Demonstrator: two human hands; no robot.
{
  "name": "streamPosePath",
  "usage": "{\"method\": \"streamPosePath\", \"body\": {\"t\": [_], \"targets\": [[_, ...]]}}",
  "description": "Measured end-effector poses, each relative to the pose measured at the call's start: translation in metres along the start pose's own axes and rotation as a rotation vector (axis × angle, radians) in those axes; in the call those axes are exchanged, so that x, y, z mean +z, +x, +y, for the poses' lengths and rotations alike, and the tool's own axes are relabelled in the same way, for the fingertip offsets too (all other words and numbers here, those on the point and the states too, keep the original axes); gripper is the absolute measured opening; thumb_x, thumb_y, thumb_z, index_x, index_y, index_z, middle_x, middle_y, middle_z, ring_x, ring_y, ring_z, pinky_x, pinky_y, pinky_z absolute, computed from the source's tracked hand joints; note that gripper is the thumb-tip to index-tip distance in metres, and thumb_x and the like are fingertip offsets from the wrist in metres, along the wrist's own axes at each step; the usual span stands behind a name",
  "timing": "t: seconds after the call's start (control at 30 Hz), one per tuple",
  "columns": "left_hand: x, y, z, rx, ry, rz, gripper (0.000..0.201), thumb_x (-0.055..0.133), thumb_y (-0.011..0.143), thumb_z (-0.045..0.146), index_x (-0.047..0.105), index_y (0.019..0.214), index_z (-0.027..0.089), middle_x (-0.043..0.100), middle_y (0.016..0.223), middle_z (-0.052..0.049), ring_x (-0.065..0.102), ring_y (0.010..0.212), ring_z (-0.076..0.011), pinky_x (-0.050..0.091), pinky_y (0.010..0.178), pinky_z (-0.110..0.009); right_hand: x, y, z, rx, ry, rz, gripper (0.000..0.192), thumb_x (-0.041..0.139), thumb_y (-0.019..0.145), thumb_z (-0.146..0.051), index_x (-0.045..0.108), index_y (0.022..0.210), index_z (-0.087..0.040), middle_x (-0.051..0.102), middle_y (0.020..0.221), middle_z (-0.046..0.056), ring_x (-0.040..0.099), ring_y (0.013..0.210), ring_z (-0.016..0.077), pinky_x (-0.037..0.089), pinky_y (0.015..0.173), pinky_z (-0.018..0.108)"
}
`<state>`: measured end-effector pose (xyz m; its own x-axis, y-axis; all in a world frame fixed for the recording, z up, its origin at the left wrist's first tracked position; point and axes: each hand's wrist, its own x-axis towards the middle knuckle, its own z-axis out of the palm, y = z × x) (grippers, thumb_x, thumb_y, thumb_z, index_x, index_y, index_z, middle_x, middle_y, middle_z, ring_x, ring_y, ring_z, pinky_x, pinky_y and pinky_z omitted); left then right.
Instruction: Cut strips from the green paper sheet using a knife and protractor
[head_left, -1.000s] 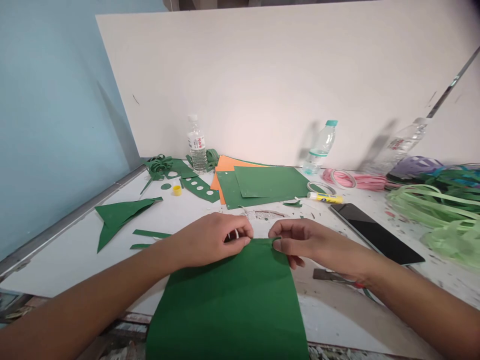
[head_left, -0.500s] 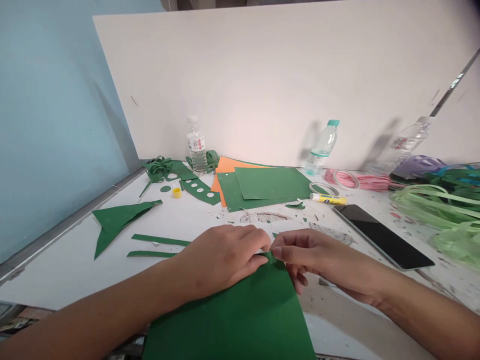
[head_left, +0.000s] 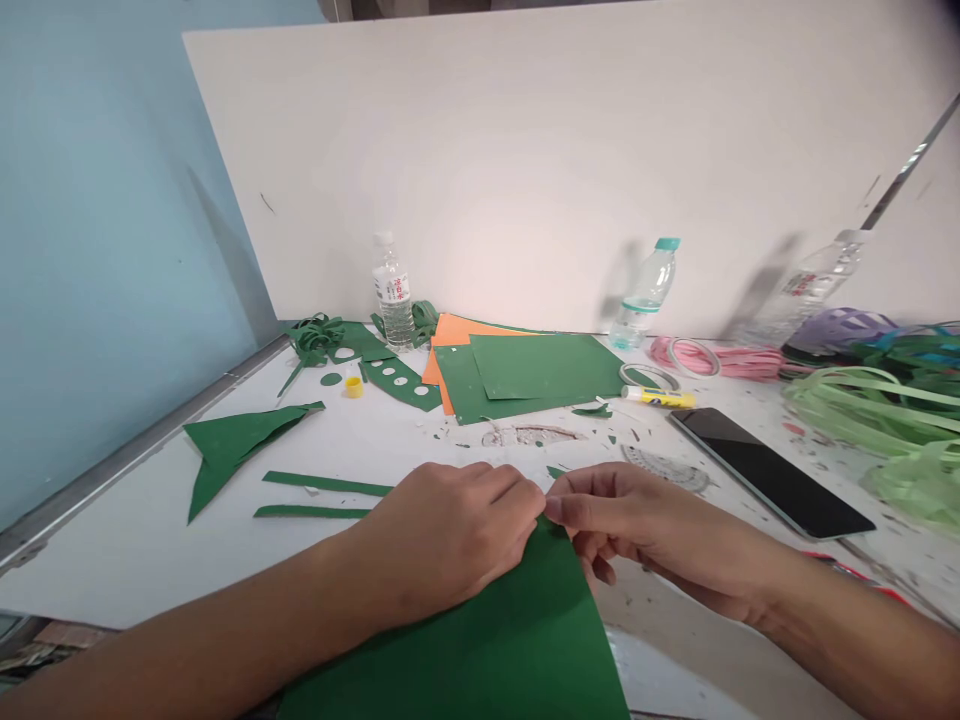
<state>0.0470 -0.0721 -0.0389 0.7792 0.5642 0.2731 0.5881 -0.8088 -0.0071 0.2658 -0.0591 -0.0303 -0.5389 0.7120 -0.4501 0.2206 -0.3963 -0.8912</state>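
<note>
A large sheet of dark green paper (head_left: 480, 655) lies low in the middle of the view. My left hand (head_left: 461, 540) is closed over its far edge, fingers curled and knuckles up. At the sheet's far right corner, the thumb and forefinger of my right hand (head_left: 622, 525) pinch the paper, close beside the left fingertips. The other right fingers curl below the edge. Two narrow green paper strips (head_left: 322, 483) lie just left of my left hand. Farther left rests a folded green paper piece with pointed ends (head_left: 236, 450).
Green sheets (head_left: 551, 368) and orange sheets lie at the back. A yellow glue stick (head_left: 660, 397), a protractor (head_left: 667, 468) and a black-screened phone (head_left: 769, 470) are on the right, near coiled paper strips (head_left: 855, 410). Bottles, including one at left (head_left: 392, 295), stand before the white board.
My left hand has shifted slightly right along the sheet's far edge, its thumb now tucked out of sight. The right hand keeps its pinch. Something red now shows beside my right forearm.
</note>
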Motion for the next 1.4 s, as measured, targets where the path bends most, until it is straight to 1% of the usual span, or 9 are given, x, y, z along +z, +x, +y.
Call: {"method": "streamPosePath", "body": {"t": [0.23,0.43,0.57,0.7,0.83,0.93,1.23,1.3,1.4], "targets": [[0.0,0.0,-0.002,0.008,-0.123,0.006,0.012,0.047,0.093,0.014,0.056,0.095,0.021,0.065,0.096,0.003,0.057,0.073,-0.0111,0.033,0.052,-0.026,-0.002,0.001,0.003,-0.008,0.002,-0.002,0.018,0.074,0.081,-0.031,0.066,0.075,-0.016,0.067,0.066,0.0,0.058,0.061,0.0106,0.038,0.058,0.023],[0.001,0.001,-0.001,-0.06,-0.096,0.075,0.016,0.043,0.101,0.022,0.058,0.097,0.02,0.064,0.084,0.003,0.056,0.067,-0.012,0.031,0.05,-0.028,-0.003,-0.001,0.0,-0.018,0.017,0.007,0.018,0.072,0.082,-0.029,0.065,0.074,-0.016,0.066,0.067,-0.001,0.057,0.06,0.0101,0.038,0.058,0.023],[0.004,0.0,-0.001,-0.037,-0.054,0.096,0.02,0.042,0.103,0.021,0.06,0.096,0.019,0.065,0.08,0.003,0.06,0.067,-0.0128,0.031,0.051,-0.028,-0.002,0.0,0.002,-0.021,0.021,0.005,0.018,0.072,0.082,-0.03,0.066,0.075,-0.015,0.068,0.068,0.001,0.058,0.06,0.0103,0.038,0.057,0.022],[0.008,-0.003,-0.003,-0.005,0.011,0.106,0.016,0.045,0.1,0.015,0.059,0.092,0.019,0.063,0.076,0.003,0.061,0.068,-0.0137,0.032,0.051,-0.028,-0.001,0.002,0.004,-0.016,0.026,0.017,0.019,0.072,0.082,-0.032,0.067,0.076,-0.015,0.069,0.069,0.002,0.059,0.061,0.0109,0.038,0.058,0.023],[0.009,-0.003,-0.002,0.013,0.096,0.122,0.014,0.05,0.094,0.009,0.056,0.085,0.019,0.057,0.072,0.004,0.054,0.061,-0.0133,0.028,0.047,-0.03,-0.002,0.003,0.006,-0.025,0.023,0.026,0.02,0.072,0.081,-0.033,0.065,0.074,-0.016,0.068,0.068,0.001,0.059,0.06,0.0112,0.038,0.058,0.023],[0.006,-0.001,0.001,0.012,0.108,0.119,0.015,0.048,0.092,0.007,0.056,0.086,0.019,0.057,0.075,0.004,0.052,0.061,-0.0133,0.028,0.047,-0.029,-0.002,0.003,0.006,-0.041,0.025,0.021,0.021,0.072,0.081,-0.033,0.064,0.073,-0.016,0.067,0.066,0.001,0.058,0.06,0.0113,0.037,0.057,0.024],[0.002,-0.001,0.002,0.03,0.044,0.141,0.021,0.044,0.091,0.004,0.059,0.093,0.02,0.068,0.092,0.004,0.059,0.068,-0.0114,0.033,0.053,-0.028,-0.004,0.004,0.006,-0.04,0.04,0.023,0.017,0.07,0.082,-0.03,0.064,0.075,-0.016,0.064,0.065,-0.001,0.054,0.06,0.0104,0.038,0.058,0.023],[0.001,-0.001,0.001,0.012,0.017,0.142,0.019,0.045,0.092,0.007,0.057,0.093,0.02,0.066,0.088,0.005,0.056,0.065,-0.0108,0.032,0.052,-0.027,-0.005,0.004,0.005,-0.044,0.039,0.036,0.016,0.069,0.083,-0.029,0.063,0.074,-0.017,0.062,0.065,-0.001,0.052,0.059,0.0098,0.038,0.057,0.023],[-0.004,0.0,0.0,-0.1,-0.081,0.164,0.011,0.046,0.091,0.013,0.053,0.091,0.02,0.06,0.081,0.005,0.051,0.062,-0.0108,0.03,0.05,-0.026,-0.006,0.004,0.005,-0.082,0.007,0.057,0.016,0.069,0.083,-0.031,0.064,0.075,-0.017,0.06,0.067,-0.002,0.051,0.061,0.0104,0.04,0.06,0.024]]}}
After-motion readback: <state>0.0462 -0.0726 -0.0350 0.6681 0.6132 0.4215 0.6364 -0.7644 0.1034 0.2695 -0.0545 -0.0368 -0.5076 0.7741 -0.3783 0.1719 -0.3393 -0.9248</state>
